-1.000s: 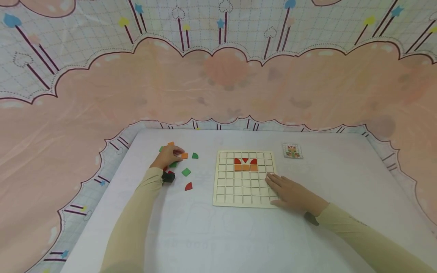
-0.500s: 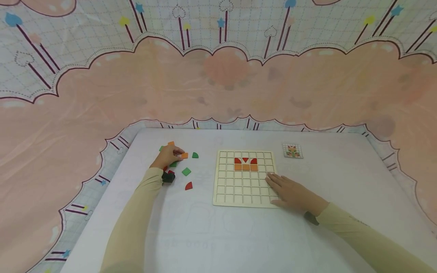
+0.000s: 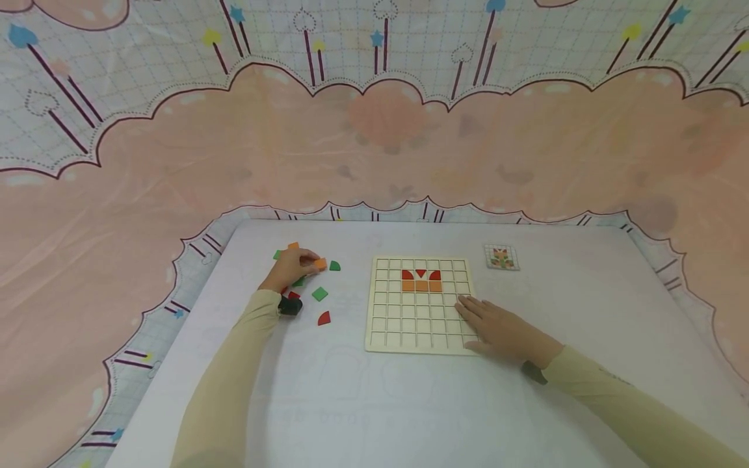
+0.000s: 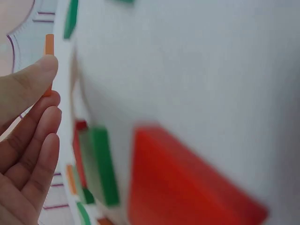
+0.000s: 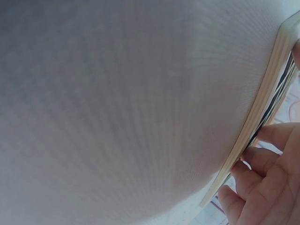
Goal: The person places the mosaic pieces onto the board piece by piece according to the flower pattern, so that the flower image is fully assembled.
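Note:
My left hand (image 3: 290, 267) pinches an orange square tile (image 3: 320, 264) between thumb and fingers; in the left wrist view the tile (image 4: 49, 44) stands edge-on, raised off the table. Around this hand lie green and red tiles, among them a green quarter-round (image 3: 335, 266), a green square (image 3: 319, 294) and a red quarter-round (image 3: 324, 318). My right hand (image 3: 500, 328) rests with extended fingers on the right edge of a wooden grid board (image 3: 398, 325). Red pieces (image 3: 435, 275) sit in one row of the board, above a row of orange squares (image 3: 421, 286).
A small card (image 3: 501, 257) with a flower pattern on a grid lies beyond the board, to the right. The white table (image 3: 351, 403) ends at the back against a patterned cloth (image 3: 409, 156). Part of the loose tiles is hidden under the left hand and wrist.
My left hand has lifted the orange square slightly and shifted a little to the right with it. The right hand and the board have stayed put.

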Tool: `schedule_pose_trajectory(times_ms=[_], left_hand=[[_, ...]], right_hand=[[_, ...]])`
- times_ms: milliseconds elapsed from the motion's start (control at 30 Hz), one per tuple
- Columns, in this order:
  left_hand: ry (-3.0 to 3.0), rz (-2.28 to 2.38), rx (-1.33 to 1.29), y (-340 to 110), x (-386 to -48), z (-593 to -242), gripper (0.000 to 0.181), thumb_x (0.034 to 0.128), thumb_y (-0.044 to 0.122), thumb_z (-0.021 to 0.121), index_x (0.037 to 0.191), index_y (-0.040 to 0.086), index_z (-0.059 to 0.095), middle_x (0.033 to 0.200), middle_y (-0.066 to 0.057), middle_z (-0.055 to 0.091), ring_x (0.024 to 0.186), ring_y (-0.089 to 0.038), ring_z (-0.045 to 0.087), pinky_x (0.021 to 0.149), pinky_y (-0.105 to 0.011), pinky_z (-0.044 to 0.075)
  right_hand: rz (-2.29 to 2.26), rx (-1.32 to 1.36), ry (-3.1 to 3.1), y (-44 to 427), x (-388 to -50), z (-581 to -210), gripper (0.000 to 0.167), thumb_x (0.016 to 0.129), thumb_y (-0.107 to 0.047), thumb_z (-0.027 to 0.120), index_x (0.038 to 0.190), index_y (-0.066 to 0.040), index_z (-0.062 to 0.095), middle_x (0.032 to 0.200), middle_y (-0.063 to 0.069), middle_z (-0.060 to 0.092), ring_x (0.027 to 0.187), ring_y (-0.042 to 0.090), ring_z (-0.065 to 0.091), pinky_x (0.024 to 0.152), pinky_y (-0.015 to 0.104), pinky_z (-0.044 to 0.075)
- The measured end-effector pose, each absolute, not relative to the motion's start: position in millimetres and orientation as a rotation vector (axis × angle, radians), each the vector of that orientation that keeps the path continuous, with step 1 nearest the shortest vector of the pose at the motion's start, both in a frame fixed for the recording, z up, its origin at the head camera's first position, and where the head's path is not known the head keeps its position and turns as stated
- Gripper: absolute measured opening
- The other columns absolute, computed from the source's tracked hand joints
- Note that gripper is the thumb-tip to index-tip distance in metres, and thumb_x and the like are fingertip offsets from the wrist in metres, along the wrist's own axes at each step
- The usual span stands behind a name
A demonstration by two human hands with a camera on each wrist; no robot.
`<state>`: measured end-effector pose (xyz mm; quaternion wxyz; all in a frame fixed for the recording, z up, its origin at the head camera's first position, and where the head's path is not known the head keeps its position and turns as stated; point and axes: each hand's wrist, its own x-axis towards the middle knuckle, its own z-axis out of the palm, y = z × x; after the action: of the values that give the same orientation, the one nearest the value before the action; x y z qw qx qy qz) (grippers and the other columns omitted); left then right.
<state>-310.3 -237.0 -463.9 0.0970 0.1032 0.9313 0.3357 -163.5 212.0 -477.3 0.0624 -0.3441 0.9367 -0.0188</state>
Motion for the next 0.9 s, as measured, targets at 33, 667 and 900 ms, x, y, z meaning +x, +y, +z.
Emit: schedule_pose_trajectory(times_ms=[33,667,900], left_hand=[[2.759,1.007,0.320,-234,-309,-463,0.034,0.0867,0.015,0.067,0.116,-0.001,0.063,0.117,-0.019,0.063,0.107,-0.030,0.058,0.096,-0.044,0.046],[2.732,1.031,0.502,-143,-284,-457,0.030,0.0822,0.017,0.072,0.110,0.008,0.068,0.111,-0.009,0.066,0.102,-0.023,0.058,0.093,-0.037,0.048],[2.685,1.056,0.581,-108,-273,-460,0.027,0.0806,0.016,0.074,0.106,0.008,0.070,0.105,-0.006,0.068,0.097,-0.020,0.059,0.089,-0.034,0.049]], right_hand=[[-0.059,-1.038,2.827,212,-164,-477,0.072,0.094,-0.046,0.049,0.147,-0.002,0.028,0.154,0.017,0.026,0.142,0.032,0.027,0.112,0.046,0.029],[-0.074,-1.007,2.816,211,-163,-476,0.072,0.095,-0.048,0.046,0.147,-0.003,0.026,0.154,0.016,0.024,0.143,0.032,0.024,0.113,0.046,0.027],[-0.061,-0.994,2.804,210,-164,-475,0.072,0.095,-0.050,0.043,0.148,-0.004,0.024,0.155,0.015,0.023,0.143,0.031,0.022,0.114,0.046,0.026]])
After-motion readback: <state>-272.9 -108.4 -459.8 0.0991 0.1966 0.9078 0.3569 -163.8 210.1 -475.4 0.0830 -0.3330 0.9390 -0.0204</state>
